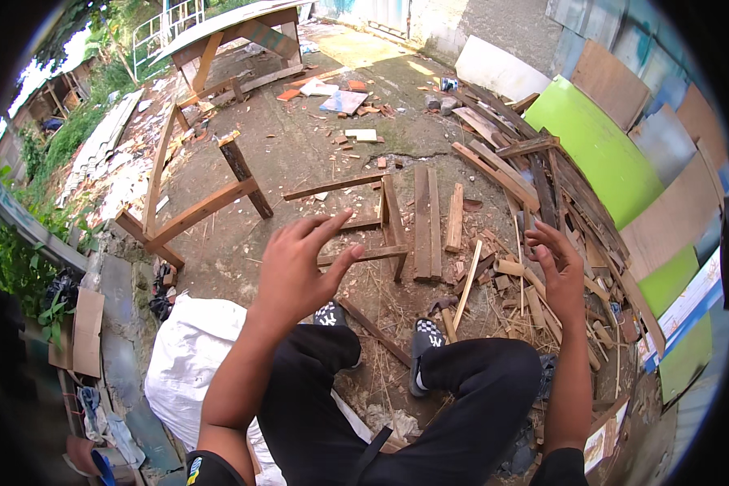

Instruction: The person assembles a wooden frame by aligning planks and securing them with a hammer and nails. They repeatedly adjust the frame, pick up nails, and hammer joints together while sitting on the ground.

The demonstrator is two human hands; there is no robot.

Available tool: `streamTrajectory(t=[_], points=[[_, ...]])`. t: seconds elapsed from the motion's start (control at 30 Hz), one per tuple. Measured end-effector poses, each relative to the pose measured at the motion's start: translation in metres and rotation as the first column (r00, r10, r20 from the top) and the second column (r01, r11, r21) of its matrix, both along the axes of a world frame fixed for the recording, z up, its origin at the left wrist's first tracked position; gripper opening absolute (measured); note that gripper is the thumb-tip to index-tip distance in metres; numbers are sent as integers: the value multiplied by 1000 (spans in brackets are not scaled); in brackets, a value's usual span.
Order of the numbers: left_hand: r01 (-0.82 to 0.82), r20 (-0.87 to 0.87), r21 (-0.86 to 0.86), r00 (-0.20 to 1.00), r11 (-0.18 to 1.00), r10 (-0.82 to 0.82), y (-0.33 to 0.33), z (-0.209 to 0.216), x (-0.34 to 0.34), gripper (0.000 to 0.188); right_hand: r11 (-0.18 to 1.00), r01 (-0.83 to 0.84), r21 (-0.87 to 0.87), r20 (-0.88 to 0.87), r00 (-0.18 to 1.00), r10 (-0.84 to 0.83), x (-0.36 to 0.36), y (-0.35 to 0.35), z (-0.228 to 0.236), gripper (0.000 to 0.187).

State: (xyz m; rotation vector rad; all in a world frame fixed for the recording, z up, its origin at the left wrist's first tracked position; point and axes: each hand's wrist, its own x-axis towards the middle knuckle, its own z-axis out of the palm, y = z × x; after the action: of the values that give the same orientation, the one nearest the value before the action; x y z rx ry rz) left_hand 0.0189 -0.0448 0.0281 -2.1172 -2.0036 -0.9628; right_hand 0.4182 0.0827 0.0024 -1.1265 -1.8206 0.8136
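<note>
Both hands are hanging in the air, holding nothing. The left hand (300, 263) is spreading its fingers wide. The right hand (560, 271) is curling its fingers loosely. Rough brown wooden planks (426, 223) are lying flat on the dirt below, between them.

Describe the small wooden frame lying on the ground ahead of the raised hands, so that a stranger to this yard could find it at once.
Start at the big bright green panel leaning on the right and move left over the heap of scrap timber. On the bare ground, just beyond the empty left hand, lies the small wooden frame. Unlike the loose planks beside it, its pieces are joined crosswise.
</note>
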Motion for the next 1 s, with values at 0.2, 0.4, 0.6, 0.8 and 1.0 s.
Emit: streamTrajectory(t=[0.2,0.4,0.6,0.8,1.0], points=[[142,366,-156,928,977,-76,-4,-103,-14,42,999,-51,-17,170,984,53,2,-82,29,41],[232,476,-240,874,943,-94,18,-92,11,38,999,53,-3,250,967,-51,51,-129,43,42],[336,473,-129,848,933,-240,35,-79,57,40,973,225,-45,206,956,-211,112,-164,28,39],[415,600,-125,755,901,-264,59,-77,108,42,893,386,-231,137,922,-363,188,-190,-22,35],[527,266,-274,845,804,-464,44,-115,206,42,904,364,-223,223,922,-316,228,-172,-30,36]])
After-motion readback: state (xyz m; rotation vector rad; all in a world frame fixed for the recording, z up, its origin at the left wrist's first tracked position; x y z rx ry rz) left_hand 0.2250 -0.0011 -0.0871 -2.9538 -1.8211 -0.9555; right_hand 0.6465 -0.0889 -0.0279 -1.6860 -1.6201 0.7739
